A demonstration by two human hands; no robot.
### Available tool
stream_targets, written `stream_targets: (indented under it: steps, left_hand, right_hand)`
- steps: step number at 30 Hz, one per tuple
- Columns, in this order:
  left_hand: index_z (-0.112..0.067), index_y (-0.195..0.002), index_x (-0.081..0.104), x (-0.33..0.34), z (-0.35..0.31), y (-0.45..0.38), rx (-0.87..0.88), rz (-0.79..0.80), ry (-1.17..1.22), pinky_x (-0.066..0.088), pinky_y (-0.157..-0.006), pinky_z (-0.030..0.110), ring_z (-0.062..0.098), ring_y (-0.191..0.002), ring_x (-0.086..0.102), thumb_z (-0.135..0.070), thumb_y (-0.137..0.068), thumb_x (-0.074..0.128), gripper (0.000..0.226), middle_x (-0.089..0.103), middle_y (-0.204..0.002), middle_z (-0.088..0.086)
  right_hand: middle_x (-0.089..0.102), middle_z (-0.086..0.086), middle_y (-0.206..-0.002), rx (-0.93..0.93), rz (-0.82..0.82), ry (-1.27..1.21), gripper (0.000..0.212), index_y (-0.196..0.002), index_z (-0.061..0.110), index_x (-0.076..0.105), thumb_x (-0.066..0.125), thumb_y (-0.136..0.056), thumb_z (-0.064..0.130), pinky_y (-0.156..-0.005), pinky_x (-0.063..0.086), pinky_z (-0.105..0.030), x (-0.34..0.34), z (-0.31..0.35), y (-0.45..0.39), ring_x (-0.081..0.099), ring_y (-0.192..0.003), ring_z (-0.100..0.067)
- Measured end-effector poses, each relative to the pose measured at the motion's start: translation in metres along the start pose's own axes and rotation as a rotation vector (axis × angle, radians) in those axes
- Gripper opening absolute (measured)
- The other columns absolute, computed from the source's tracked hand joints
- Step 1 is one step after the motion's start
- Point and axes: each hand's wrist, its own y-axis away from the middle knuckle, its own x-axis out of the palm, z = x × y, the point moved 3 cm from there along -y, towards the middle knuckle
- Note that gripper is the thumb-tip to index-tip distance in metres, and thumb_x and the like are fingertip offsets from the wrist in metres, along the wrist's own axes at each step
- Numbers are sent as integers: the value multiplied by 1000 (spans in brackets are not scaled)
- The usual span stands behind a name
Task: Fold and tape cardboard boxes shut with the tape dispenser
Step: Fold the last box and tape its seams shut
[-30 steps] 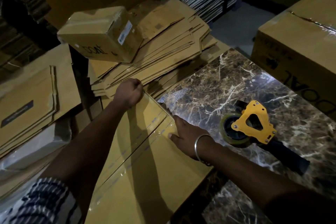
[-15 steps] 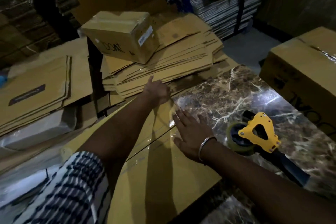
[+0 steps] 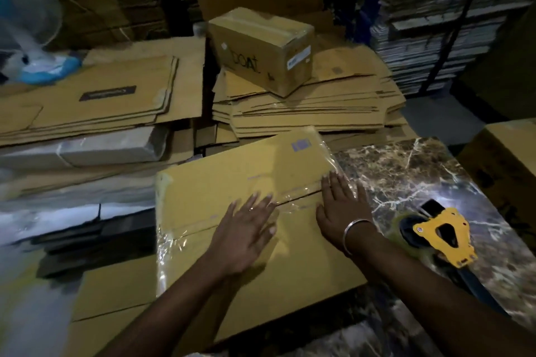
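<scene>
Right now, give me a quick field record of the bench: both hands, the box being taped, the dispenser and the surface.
left hand: flat, fingers spread, pressing the clear tape along the seam
right hand: flat on the seam's right end
flat yellow-brown cardboard box: lying on the table, seam taped
yellow-framed tape dispenser: unheld, lying on the table right of the box
dark marble table: bare part showing
small sealed cardboard box: on a stack of flattened cartons behind

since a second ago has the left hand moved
Yes. The left hand came back from the box's far end, near the flat stack, to mid-seam beside the right hand.
</scene>
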Motion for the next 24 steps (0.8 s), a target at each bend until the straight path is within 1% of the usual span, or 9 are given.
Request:
stream_targets:
  steps: [3,5,9,12,16,18,20,22,24]
  left_hand:
    - [-42,-158,-6,14,21,46,-165,12,-67,-11,-121,38,8,-151,-20,-62,-101,11,62,-18,-160,-25]
    - [-44,-155,-13,18,32,68,-246,17,-69,-9,-121,41,8,-149,-25,-68,-96,3,66,-21,-160,-25]
    - [-41,-157,-10,20,47,93,-339,-18,-31,-4,-121,43,10,-151,-18,-78,-85,-9,80,-16,-160,-25]
    - [-40,-157,-11,24,49,94,-347,-30,-9,-4,-121,45,9,-151,-17,-81,-80,-14,87,-16,-160,-25]
    - [-37,-159,-3,28,50,92,-342,-73,36,-1,-122,47,10,-153,-10,-82,-77,-19,95,-10,-162,-23]
    - [-35,-160,3,28,52,92,-324,-85,62,-1,-123,45,10,-153,-7,-82,-76,-20,98,-3,-164,-20]
    - [-29,-159,17,23,53,95,-340,-168,182,6,-123,43,12,-154,4,-78,-87,-4,90,14,-166,-11]
    - [-20,-156,30,17,56,103,-442,-397,244,15,-122,44,19,-152,18,-59,-95,20,74,29,-163,0]
    - [-9,-155,32,12,64,118,-642,-607,228,14,-121,42,26,-151,21,-45,-94,33,71,28,-163,10]
  right_hand:
    - [-13,-6,-168,29,-5,30,76,-159,11,-10,6,-99,55,-123,-5,-50,7,17,11,-11,-155,-20]
    - [-15,-6,-168,76,20,19,82,-159,10,-12,5,-98,62,-123,-6,-50,8,24,12,-14,-154,-21]
    - [-14,-6,-168,140,32,14,87,-158,8,-13,13,-99,65,-123,-3,-53,5,34,12,-13,-154,-21]
    - [-10,-11,-168,215,10,-28,85,-158,4,-6,19,-100,61,-123,2,-54,9,52,17,-9,-155,-25]
    - [-7,-21,-166,260,-22,-104,95,-157,-3,-3,24,-98,66,-123,3,-49,18,91,26,-6,-154,-33]
    - [-5,-22,-166,264,-43,-142,93,-157,-3,-2,26,-99,64,-123,4,-47,19,108,31,-5,-154,-35]
    - [-5,-22,-166,237,-43,-147,86,-159,6,0,27,-100,62,-123,5,-48,20,122,33,-4,-154,-38]
    - [-7,-21,-166,196,-28,-108,77,-161,21,-1,23,-100,62,-122,5,-51,23,132,35,-5,-153,-41]
    - [-8,-17,-167,187,-28,-81,73,-160,27,-2,20,-100,62,-122,4,-52,26,136,37,-6,-153,-41]
